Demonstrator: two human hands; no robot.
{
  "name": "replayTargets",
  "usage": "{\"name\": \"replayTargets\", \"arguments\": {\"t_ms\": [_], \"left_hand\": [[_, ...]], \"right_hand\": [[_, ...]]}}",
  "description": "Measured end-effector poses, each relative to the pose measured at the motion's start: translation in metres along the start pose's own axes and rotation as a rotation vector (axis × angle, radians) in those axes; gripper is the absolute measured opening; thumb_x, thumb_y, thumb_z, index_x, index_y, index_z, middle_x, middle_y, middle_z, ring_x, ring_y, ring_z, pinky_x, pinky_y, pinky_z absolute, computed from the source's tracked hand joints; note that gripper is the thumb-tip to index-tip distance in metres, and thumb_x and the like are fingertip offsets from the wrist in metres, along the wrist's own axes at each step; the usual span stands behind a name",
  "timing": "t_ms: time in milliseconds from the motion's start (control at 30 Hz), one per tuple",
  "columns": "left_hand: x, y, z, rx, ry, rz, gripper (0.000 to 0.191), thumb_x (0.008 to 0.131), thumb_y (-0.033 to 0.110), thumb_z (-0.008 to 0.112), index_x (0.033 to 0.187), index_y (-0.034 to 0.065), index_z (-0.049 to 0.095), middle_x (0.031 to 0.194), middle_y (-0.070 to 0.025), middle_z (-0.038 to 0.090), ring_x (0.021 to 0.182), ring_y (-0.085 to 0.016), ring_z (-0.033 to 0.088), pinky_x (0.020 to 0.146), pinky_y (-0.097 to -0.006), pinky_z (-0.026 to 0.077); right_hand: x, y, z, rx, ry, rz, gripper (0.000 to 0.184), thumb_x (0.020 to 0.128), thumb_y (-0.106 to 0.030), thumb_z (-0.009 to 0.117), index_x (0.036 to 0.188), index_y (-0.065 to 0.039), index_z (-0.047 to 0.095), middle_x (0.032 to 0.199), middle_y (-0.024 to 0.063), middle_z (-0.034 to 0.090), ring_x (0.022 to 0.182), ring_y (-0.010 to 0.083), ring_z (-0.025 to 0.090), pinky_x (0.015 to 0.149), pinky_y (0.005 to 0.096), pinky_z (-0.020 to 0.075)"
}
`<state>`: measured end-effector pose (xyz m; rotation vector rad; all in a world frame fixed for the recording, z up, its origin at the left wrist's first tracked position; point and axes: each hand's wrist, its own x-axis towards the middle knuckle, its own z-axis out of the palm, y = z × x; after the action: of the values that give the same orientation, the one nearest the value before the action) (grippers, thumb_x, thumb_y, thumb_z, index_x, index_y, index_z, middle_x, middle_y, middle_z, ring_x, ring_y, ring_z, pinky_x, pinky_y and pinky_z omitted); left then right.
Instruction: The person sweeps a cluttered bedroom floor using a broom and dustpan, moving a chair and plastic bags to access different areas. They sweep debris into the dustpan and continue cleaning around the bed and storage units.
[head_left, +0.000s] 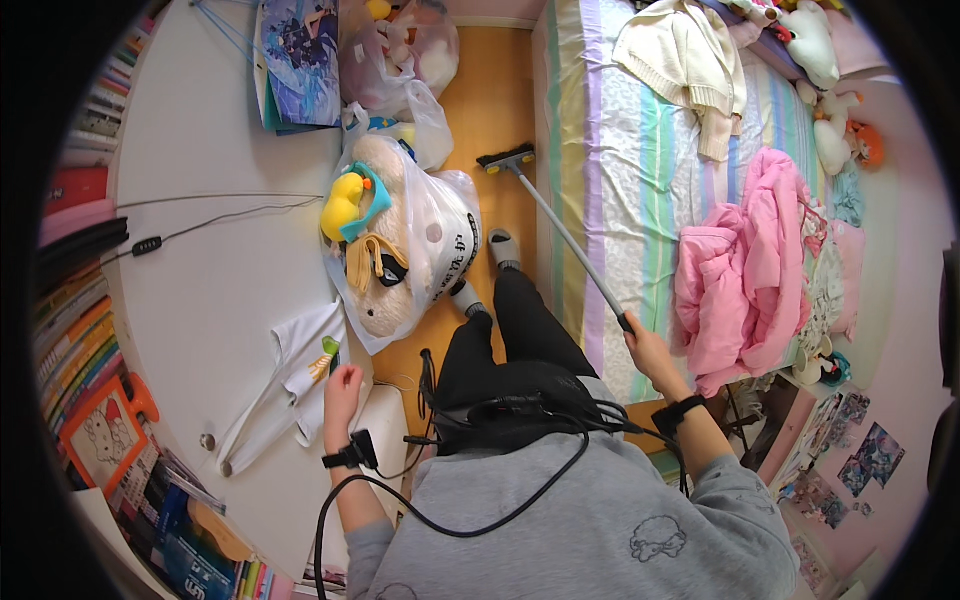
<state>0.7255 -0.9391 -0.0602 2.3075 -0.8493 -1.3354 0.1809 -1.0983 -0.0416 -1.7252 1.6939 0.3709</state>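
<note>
My right hand (649, 349) grips the dark end of a long grey handle (574, 234) that slants across the bed's edge. At its far end is a grey and yellow broom head (508, 159) with dark bristles, over the wooden floor (469, 97) between the bags and the bed. My left hand (343, 388), its fingers curled in with nothing visible in them, hovers by a white cloth garment (304, 367) on the white cabinet doors. Ahead of it stands a clear plastic bag (454, 251) stuffed with a beige plush toy (386, 304) and a yellow plush duck (345, 206).
More filled plastic bags (401, 56) stand farther along the narrow floor strip. On the striped bed (637, 180) lie a pink padded jacket (757, 270), a cream knitted sweater (686, 56) and several plush toys. Black cables (450, 529) loop around my waist. Bookshelves (82, 337) line the left.
</note>
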Motion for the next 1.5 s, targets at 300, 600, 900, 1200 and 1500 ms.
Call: {"name": "replayTargets", "arguments": {"t_ms": [300,600,900,1200,1500], "left_hand": [[0.240,0.182,0.005,0.061,-0.093,0.281,0.024,0.085,0.019,0.061,0.095,-0.0022,0.060,0.081,-0.0088,0.063,0.072,-0.015,0.060,0.068,-0.0274,0.048],[0.529,0.276,0.121,-0.124,0.027,-0.107,0.070,0.078,0.017,0.067,0.136,-0.0032,0.031,0.089,-0.0140,0.062,0.065,-0.015,0.060,0.048,-0.0262,0.049],[0.707,0.234,0.223,-0.605,0.154,-0.240,0.068,0.070,0.009,0.077,0.123,0.0044,0.033,0.090,-0.0065,0.059,0.059,-0.012,0.058,0.045,-0.0194,0.040],[0.690,0.168,0.146,-0.226,0.447,-0.156,0.025,0.078,0.027,0.065,0.080,0.0032,0.058,0.062,0.0002,0.049,0.047,-0.010,0.039,0.044,-0.0279,0.033],[0.650,0.153,0.088,-1.010,0.524,-0.244,0.017,0.089,0.013,0.055,0.077,0.0054,0.047,0.065,-0.0017,0.042,0.064,-0.016,0.050,0.065,-0.0303,0.047]], "right_hand": [[0.092,-0.009,-0.015,-0.148,-0.024,-0.042,0.041,0.087,-0.022,0.052,0.125,-0.011,0.042,0.064,0.0210,0.059,0.062,0.0422,0.058,0.057,0.0517,0.0435],[0.149,0.018,-0.040,0.491,-0.588,0.366,0.027,0.081,-0.021,0.060,0.092,0.002,0.049,0.070,0.0166,0.058,0.061,0.0257,0.060,0.057,0.0358,0.0492],[0.209,-0.016,-0.033,0.055,-0.511,0.456,0.034,0.090,-0.034,0.051,0.087,0.000,0.048,0.070,0.0255,0.058,0.064,0.0440,0.056,0.058,0.0498,0.0447],[0.182,-0.043,-0.070,-0.108,-0.412,0.628,0.032,0.089,-0.030,0.054,0.077,0.000,0.050,0.064,0.0246,0.056,0.062,0.0451,0.055,0.054,0.0512,0.0400],[0.175,-0.044,-0.134,-0.271,-0.271,0.440,0.030,0.087,-0.026,0.058,0.072,-0.004,0.045,0.056,0.0196,0.052,0.053,0.0406,0.053,0.046,0.0476,0.0383]]}}
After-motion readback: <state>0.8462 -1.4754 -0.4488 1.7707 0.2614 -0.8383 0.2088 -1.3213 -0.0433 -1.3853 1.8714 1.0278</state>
